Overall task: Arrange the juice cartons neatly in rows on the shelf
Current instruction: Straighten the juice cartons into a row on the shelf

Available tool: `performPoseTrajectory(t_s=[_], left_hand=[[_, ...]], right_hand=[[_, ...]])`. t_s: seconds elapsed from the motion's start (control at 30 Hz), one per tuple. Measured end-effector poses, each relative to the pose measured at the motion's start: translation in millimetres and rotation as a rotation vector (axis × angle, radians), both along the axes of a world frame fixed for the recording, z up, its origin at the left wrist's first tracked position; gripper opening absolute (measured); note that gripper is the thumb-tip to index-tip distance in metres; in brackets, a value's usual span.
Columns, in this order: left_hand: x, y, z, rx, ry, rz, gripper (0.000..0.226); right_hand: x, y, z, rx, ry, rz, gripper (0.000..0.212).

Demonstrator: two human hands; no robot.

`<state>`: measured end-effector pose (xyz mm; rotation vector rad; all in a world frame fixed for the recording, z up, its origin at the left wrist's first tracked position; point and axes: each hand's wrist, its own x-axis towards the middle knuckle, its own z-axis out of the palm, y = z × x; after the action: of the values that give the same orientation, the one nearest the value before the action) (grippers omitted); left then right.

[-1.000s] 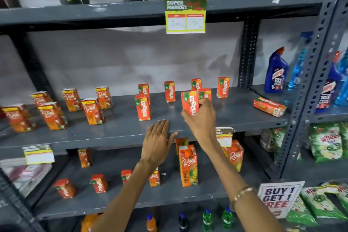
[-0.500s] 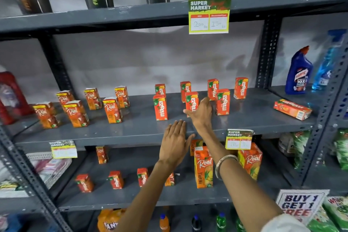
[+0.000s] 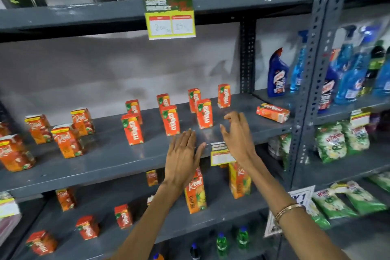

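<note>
Several small orange Maaza cartons stand in two rows on the grey middle shelf point(image 3: 109, 154). The front row includes carton point(image 3: 132, 129), carton point(image 3: 171, 120) and carton point(image 3: 204, 113). One more orange carton point(image 3: 272, 112) lies flat at the shelf's right end. My right hand point(image 3: 237, 133) hovers open with curled fingers just right of the front-right carton, touching nothing. My left hand point(image 3: 182, 155) is flat and open at the shelf's front edge, below the middle carton. Squat Real cartons point(image 3: 67, 140) stand at the left of the same shelf.
A price tag point(image 3: 221, 154) clips on the shelf edge between my hands. Tall Real packs point(image 3: 195, 193) and more small cartons sit on the shelf below. Blue cleaner bottles point(image 3: 277, 74) and green detergent bags point(image 3: 331, 141) fill the right bay behind a slotted upright point(image 3: 306, 99).
My right hand let go of the Maaza carton, which now stands in the front row, and drew back to the right. My left hand stayed at the shelf edge.
</note>
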<state>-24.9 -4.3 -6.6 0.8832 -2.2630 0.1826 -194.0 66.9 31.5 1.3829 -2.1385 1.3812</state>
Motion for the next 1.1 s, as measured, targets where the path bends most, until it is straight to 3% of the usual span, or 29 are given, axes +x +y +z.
performPoseTrajectory(t_s=[0.1,0.2,0.33,0.43,0.53,0.7,0.8,0.97,1.1], left_hand=[[-44,18,2,0.021,-0.038,-0.044,0.066],[-83,28,-5,0.042,-0.076,-0.034,0.067],[-110,32,-13,0.092,-0.075,0.037,0.064],[-114,32,-17,0.094,-0.083,0.089,0.065],[-116,33,-18,0.111,-0.079,0.103,0.068],[-115,35,-15,0.132,-0.086,0.098,0.076],[-113,36,-11,0.166,-0.099,0.083,0.077],[-111,39,-7,0.19,-0.127,0.083,0.069],[-111,38,-8,0.171,-0.155,0.099,0.067]], right_hand=[[-52,8,13,0.136,0.237,-0.186,0.034],[-99,12,27,0.319,0.331,-0.318,0.044],[-147,2,35,0.502,0.208,-0.44,0.047],[-163,-1,39,0.674,0.117,-0.365,0.055],[-172,1,39,0.696,0.122,-0.311,0.044],[-168,-1,31,0.512,0.113,-0.253,0.036],[-162,-9,27,0.271,-0.004,-0.145,0.032],[-130,-18,37,-0.132,-0.36,0.073,0.06],[-110,-31,27,-0.182,-0.414,0.087,0.062]])
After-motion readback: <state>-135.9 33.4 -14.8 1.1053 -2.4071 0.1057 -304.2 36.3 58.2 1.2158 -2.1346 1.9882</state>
